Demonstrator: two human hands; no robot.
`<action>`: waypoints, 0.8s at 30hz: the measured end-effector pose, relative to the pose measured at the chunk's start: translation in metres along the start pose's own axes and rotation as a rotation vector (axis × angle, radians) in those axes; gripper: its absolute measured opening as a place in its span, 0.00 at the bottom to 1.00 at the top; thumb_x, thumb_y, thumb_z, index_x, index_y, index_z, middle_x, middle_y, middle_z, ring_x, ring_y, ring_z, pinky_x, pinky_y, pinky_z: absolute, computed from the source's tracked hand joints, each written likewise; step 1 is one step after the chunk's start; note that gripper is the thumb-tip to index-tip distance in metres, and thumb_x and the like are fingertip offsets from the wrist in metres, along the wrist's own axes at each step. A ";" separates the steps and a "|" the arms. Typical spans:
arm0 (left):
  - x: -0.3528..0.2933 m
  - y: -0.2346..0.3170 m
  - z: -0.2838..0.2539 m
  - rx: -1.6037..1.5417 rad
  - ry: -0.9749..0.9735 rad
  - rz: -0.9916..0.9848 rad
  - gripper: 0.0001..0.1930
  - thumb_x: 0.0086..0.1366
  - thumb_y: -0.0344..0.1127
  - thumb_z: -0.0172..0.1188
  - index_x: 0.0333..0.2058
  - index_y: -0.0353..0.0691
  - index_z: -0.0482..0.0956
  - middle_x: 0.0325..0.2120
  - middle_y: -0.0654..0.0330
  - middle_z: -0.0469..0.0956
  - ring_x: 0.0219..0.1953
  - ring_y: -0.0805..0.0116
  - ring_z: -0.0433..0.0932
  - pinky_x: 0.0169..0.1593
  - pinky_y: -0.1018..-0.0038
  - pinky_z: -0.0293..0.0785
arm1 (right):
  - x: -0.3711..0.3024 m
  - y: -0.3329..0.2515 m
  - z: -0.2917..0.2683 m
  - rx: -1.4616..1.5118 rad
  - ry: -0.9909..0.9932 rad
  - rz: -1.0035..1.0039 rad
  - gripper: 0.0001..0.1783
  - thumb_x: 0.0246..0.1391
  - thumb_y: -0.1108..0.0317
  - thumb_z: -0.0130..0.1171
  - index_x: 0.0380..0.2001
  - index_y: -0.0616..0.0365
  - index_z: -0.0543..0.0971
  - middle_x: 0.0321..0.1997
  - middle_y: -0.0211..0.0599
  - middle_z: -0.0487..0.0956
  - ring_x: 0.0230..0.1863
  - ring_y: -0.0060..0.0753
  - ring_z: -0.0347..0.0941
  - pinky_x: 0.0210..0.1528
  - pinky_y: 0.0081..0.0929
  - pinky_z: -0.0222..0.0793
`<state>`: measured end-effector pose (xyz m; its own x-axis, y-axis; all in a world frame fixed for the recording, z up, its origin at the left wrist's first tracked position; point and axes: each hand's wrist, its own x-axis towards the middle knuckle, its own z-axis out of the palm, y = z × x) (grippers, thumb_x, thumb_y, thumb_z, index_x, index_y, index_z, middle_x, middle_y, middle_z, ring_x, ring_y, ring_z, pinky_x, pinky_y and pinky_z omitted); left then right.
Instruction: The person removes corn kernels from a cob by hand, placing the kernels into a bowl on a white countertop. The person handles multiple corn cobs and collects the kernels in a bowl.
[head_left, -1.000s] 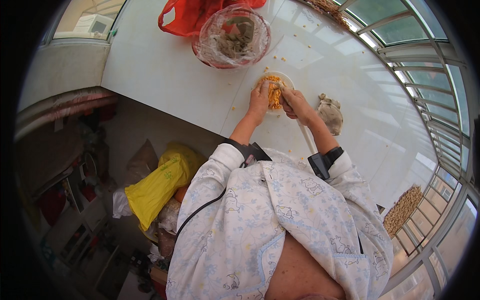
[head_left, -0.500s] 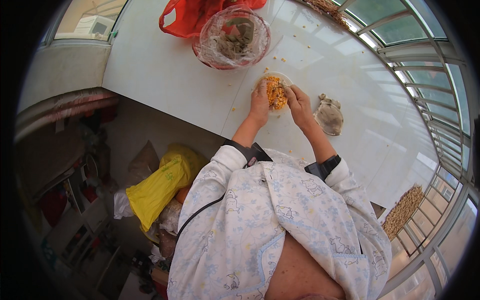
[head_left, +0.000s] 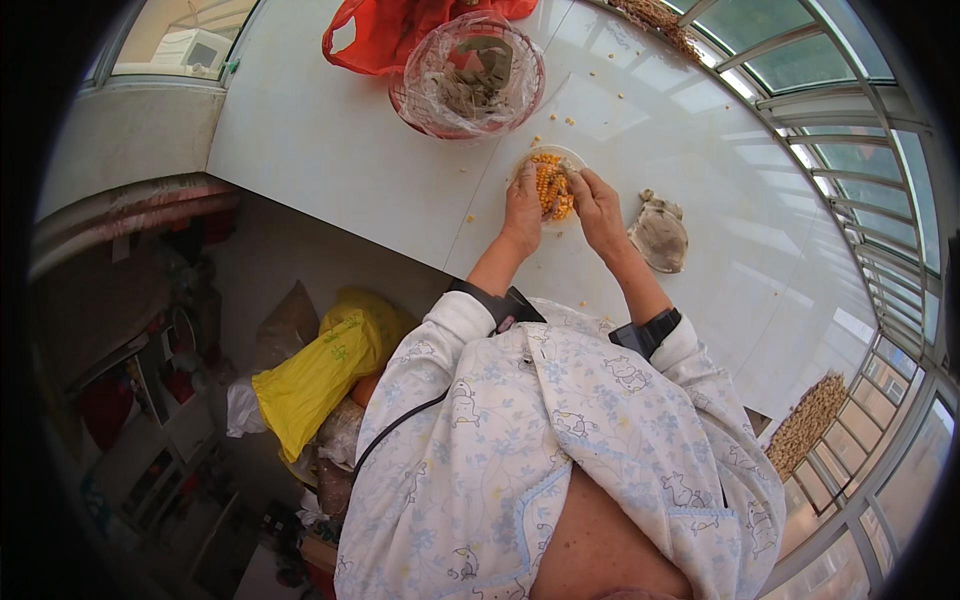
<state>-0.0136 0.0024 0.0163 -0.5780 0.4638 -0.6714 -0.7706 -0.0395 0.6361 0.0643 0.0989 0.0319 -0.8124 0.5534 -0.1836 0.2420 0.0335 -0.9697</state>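
Left hand and right hand of mine meet at a round, pale bowl on the white bench, their fingers bent inward from either side over yellow-orange corn. The corn is at the bowl, between my fingertips; whether either hand grips a piece I cannot tell, because fingers cover the edges. Something greyish shows by my right fingertips, too small to make out. Green print marks a yellow bag down to my left, too small to read. Small cartoon animals and blue sprigs pattern my white top, and a black band circles my right forearm. Beyond the bowl, loose kernels dot the bench near a red basket lined with clear plastic; its grey-green contents are hard to identify. A red bag behind it is cut off by the upper edge. To the right of my hands lies a crumpled grey-beige thing, perhaps cloth. Compared with one second ago, when my right hand was balled lower against the bowl's side, it is now higher and straighter, and more of the corn shows.
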 end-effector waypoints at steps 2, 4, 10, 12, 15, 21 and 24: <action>0.001 0.000 -0.001 0.003 -0.004 0.011 0.24 0.72 0.55 0.39 0.52 0.44 0.70 0.42 0.66 0.76 0.41 0.77 0.76 0.39 0.78 0.76 | -0.001 -0.002 -0.001 -0.056 0.003 0.006 0.16 0.66 0.62 0.47 0.25 0.59 0.70 0.20 0.22 0.62 0.22 0.15 0.55 0.24 0.19 0.54; 0.001 -0.002 -0.001 -0.005 0.001 0.017 0.24 0.72 0.55 0.39 0.52 0.43 0.70 0.42 0.66 0.76 0.41 0.77 0.76 0.41 0.77 0.76 | -0.001 -0.003 0.001 -0.043 0.015 -0.019 0.17 0.66 0.61 0.47 0.25 0.60 0.70 0.20 0.23 0.63 0.23 0.17 0.57 0.25 0.20 0.56; 0.008 -0.012 0.000 0.074 0.072 0.163 0.24 0.73 0.50 0.39 0.52 0.36 0.71 0.43 0.61 0.76 0.45 0.72 0.74 0.49 0.77 0.71 | -0.001 0.000 -0.003 -0.201 -0.033 0.021 0.17 0.65 0.59 0.47 0.35 0.65 0.73 0.25 0.39 0.72 0.28 0.27 0.66 0.34 0.29 0.65; 0.013 -0.016 -0.005 0.138 0.067 0.213 0.24 0.74 0.49 0.39 0.52 0.34 0.72 0.43 0.58 0.76 0.46 0.69 0.73 0.51 0.76 0.69 | 0.002 0.004 -0.007 -0.248 -0.074 0.025 0.18 0.64 0.58 0.47 0.38 0.66 0.75 0.26 0.44 0.75 0.29 0.31 0.69 0.36 0.32 0.66; 0.021 -0.020 -0.011 0.356 0.088 0.329 0.24 0.73 0.47 0.40 0.49 0.31 0.73 0.44 0.53 0.77 0.46 0.66 0.73 0.52 0.73 0.68 | 0.009 0.014 -0.010 -0.215 -0.120 0.028 0.19 0.64 0.57 0.46 0.35 0.66 0.74 0.24 0.42 0.73 0.27 0.32 0.67 0.34 0.32 0.66; 0.031 -0.013 -0.016 0.446 0.003 0.281 0.23 0.73 0.45 0.41 0.48 0.29 0.74 0.42 0.52 0.78 0.45 0.65 0.74 0.53 0.72 0.67 | 0.019 0.030 -0.019 -0.097 -0.228 0.132 0.19 0.66 0.56 0.46 0.29 0.61 0.74 0.22 0.24 0.67 0.23 0.16 0.59 0.27 0.19 0.58; 0.031 -0.003 -0.017 0.471 -0.069 0.192 0.22 0.72 0.45 0.43 0.48 0.32 0.75 0.41 0.55 0.78 0.43 0.68 0.75 0.51 0.73 0.69 | 0.024 0.030 -0.028 -0.052 -0.315 0.191 0.21 0.65 0.56 0.46 0.30 0.65 0.75 0.22 0.28 0.68 0.26 0.20 0.62 0.30 0.24 0.62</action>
<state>-0.0340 0.0015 -0.0130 -0.6657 0.5457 -0.5090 -0.4384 0.2660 0.8585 0.0667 0.1364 0.0025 -0.8715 0.2706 -0.4090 0.4252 0.0013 -0.9051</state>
